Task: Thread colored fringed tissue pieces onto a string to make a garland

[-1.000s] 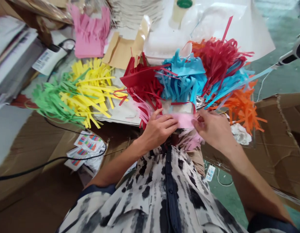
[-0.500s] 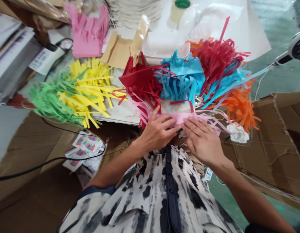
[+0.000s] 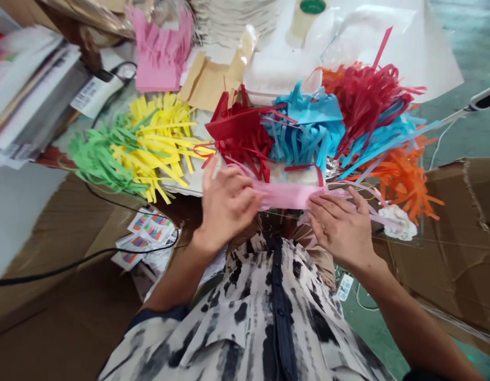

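A light pink tissue-paper tassel (image 3: pixel 287 196) lies stretched sideways along the table's near edge, its cut strands trailing out at both ends. My left hand (image 3: pixel 229 206) is at its left end, fingers bent and pinched on the strands, with the index finger raised. Over the right part lies my right hand (image 3: pixel 342 219), fingers fairly straight and pressing down, the thumb apart from them. Just beyond the hands are a red tassel (image 3: pixel 239 132) and a blue tassel (image 3: pixel 306 124).
Yellow tassels (image 3: pixel 160 145) and green tassels (image 3: pixel 104 153) lie at the left, orange ones (image 3: pixel 406 180) at the right. Pink fringed paper (image 3: pixel 160 58) lies farther back. A black cable (image 3: pixel 86 259) crosses the left side. Cardboard boxes (image 3: pixel 443 211) flank the table; crumpled white paper (image 3: pixel 398 222) sits near the right hand.
My left hand has moved left and its fingers have curled, baring the middle of the pink tassel. My right hand has shifted slightly right. The whole view has shifted a little.
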Motion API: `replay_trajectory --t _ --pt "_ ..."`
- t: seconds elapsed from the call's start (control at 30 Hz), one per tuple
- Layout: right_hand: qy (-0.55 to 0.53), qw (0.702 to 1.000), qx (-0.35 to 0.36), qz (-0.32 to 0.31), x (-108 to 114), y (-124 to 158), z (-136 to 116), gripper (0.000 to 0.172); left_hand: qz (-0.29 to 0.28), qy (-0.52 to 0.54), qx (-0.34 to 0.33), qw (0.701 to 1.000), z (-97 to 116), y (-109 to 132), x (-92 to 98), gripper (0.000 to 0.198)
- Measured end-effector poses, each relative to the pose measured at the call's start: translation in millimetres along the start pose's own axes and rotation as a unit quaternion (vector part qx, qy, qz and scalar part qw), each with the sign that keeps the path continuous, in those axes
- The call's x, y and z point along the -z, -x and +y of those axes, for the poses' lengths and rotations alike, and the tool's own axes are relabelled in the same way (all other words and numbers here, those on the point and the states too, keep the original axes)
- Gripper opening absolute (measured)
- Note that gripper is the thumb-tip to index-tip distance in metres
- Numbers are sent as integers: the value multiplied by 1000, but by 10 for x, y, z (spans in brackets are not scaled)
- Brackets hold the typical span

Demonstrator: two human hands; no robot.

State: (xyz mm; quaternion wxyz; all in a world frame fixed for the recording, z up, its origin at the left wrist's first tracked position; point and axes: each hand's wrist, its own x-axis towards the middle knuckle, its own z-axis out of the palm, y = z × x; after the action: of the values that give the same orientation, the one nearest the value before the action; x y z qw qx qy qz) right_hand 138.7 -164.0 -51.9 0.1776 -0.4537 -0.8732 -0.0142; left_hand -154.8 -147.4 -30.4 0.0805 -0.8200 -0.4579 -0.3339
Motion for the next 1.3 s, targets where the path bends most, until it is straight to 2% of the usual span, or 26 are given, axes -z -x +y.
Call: replay_trajectory --t 0.1,0.17,0.27,0.37,0.5,0.73,0.87,1.0,1.1,1.3 --pt "19 1000 14 9 10 -36 18 24 -62 53 -102 991 262 -22 -211 14" --pt "31 999 31 12 29 -69 33 22 -99 55 -118 987 360 -14 -360 17" --pt "40 998 47 10 61 -119 38 21 -124 50 -114 985 345 -6 -485 21" --pt "42 998 35 -14 83 -156 23 24 -128 60 -123 982 260 -27 -489 21" --pt "33 998 19 -57 86 -188 22 24 -138 84 -79 984 250 -73 -462 19" --pt "20 999 26 -26 26 -239 119 20 -126 56 -54 989 322 -3 -560 20" --pt "-8 999 13 -34 62 -281 189 21 -128 61 -28 990 263 46 -496 18" --pt "-43 997 -29 -62 66 -348 268 28 -156 90 59 982 163 24 -359 18" --pt "-28 995 -58 -76 5 -408 316 39 -179 67 106 976 107 -29 -316 21" --pt "21 992 -70 -101 -100 -477 364 54 -219 29 97 970 25 -144 -360 26"
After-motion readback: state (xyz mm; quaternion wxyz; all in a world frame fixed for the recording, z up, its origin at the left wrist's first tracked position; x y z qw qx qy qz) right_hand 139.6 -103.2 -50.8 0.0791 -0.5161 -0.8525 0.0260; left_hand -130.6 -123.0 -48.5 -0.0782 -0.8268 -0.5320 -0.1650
